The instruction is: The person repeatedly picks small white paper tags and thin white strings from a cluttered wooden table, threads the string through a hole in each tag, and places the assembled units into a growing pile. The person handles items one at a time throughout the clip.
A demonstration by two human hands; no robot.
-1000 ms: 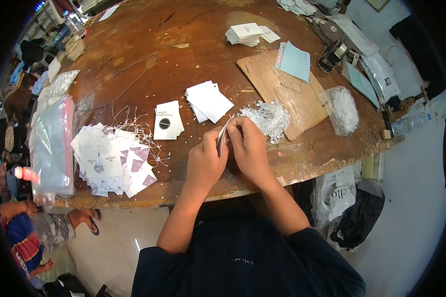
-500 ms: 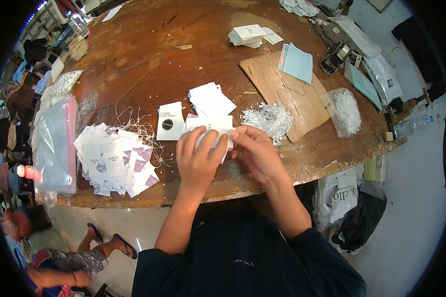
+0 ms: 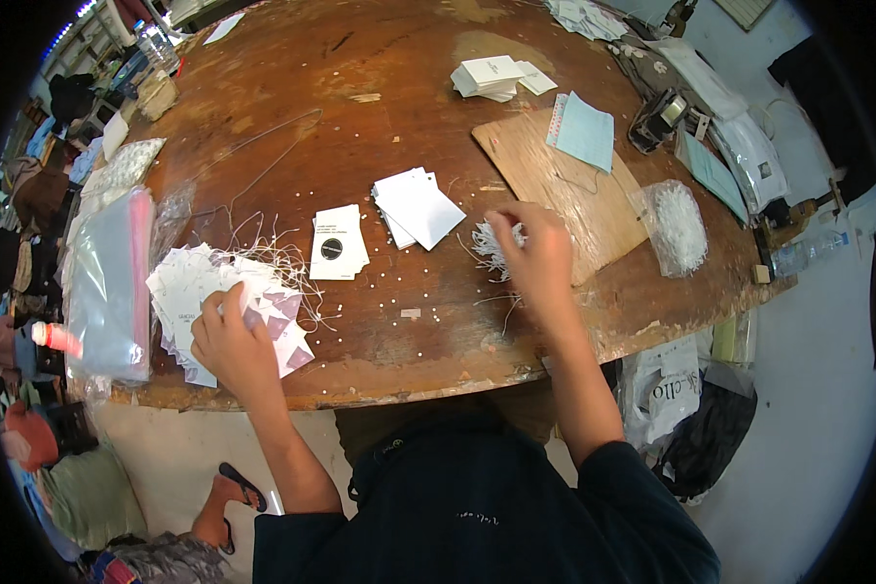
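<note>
My left hand lies on a fanned pile of white and purple tags with strings near the table's front left edge, its fingers closed on a white tag at the top of the pile. My right hand reaches forward onto a small heap of white strings beside a wooden board, fingertips pinching into the strands. Between the hands are a stack of plain white cards and a smaller stack showing a black circle.
A clear plastic bag lies at the left edge. On the right are a bag of white strings, a blue notepad and more white cards. Small white bits dot the brown round table.
My hands were together at the table's front middle. They have parted: the left went left to the tag pile, the right went forward to the string heap.
</note>
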